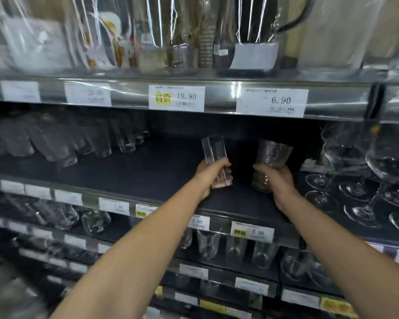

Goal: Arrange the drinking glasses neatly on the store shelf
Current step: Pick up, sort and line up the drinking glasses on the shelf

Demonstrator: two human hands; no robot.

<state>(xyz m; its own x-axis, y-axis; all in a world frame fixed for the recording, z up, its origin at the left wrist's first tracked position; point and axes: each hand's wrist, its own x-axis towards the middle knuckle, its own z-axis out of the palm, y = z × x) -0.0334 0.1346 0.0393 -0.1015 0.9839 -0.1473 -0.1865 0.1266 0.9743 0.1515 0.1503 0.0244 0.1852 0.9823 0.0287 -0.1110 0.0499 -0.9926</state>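
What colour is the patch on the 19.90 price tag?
Yellow patch, clearest in the head view.

each hand grips glass over shelf

Top-shelf packages: cut off by the upper edge and smeared by blur; contents unclear.
Left price tags: print too blurred to read.
Far-left glasses: blurred together; number unclear.
Tall glass: base outline lost where the left hand grips it.
Ribbed glass: lower part partly covered by the right hand.
Wine glasses: cut off by the right edge.
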